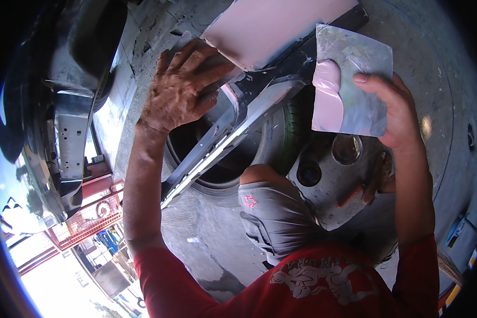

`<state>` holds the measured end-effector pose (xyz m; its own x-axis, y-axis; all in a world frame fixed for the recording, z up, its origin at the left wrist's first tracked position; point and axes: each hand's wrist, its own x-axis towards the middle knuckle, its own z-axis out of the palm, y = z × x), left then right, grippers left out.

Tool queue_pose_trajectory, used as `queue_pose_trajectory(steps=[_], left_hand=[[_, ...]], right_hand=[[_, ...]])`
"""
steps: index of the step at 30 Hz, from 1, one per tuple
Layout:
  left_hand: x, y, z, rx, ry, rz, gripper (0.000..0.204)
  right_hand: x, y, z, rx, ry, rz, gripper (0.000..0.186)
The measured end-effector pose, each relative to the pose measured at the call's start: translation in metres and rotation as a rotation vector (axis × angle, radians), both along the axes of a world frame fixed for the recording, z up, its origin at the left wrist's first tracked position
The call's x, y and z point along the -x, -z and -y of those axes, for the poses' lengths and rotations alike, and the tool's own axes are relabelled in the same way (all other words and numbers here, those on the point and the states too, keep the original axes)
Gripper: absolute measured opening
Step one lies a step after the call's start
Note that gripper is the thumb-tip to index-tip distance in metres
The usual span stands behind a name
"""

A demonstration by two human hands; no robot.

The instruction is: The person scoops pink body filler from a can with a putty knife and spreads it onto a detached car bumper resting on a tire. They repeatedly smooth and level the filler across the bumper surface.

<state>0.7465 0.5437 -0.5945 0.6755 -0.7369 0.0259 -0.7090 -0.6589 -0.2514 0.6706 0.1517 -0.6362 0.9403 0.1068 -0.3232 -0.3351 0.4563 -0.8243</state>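
My left hand presses a thin grey flat spreader at the left end of a panel coated in pink filler; its fingers lie over the sheet and hide most of it. In my right hand is a flat grey mixing plate, gripped at its right edge with the thumb on top. A thick smear of pink body filler sits on the plate's left side. The panel belongs to a dark car body part with a pale lengthwise strip, which lies across a tyre.
A round tin and a dark round lid-like piece stand on the concrete floor right of the tyre, near my sandalled foot. A dark car body fills the left. Beyond it is a red metal fence in bright light.
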Motion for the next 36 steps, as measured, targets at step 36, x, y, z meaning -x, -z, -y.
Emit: queue_pose_trajectory(steps=[36], left_hand=[[0.054,0.059,-0.023,0.014,-0.085,0.029,0.067]], right_hand=[[0.015,-0.013,0.025,0.070,0.033,0.070,0.036]])
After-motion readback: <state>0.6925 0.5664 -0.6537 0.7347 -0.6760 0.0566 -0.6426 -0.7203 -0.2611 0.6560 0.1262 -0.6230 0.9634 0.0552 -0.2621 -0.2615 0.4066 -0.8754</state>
